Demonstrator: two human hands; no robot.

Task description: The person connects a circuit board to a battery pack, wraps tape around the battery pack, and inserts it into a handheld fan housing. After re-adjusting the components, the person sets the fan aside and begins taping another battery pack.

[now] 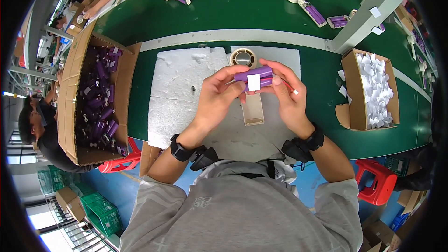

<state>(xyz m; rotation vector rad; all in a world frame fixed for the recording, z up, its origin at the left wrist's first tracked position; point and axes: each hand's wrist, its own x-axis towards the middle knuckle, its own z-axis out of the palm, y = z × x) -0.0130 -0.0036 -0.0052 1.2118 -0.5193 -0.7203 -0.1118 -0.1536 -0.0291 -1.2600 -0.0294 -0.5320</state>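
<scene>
Both hands, left hand and right hand, grip a purple battery pack in their fingers above the grey mat, cardboard boxes well apart on either side.

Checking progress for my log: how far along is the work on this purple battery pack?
Done: a white square patch sits on the purple battery pack. In hand: left hand and right hand grip it. Left: the carton of purple cells looks well filled.

Fingers of the left hand and right hand cover both ends of the purple battery pack. Below the pack, a beige block is partly hidden.
</scene>
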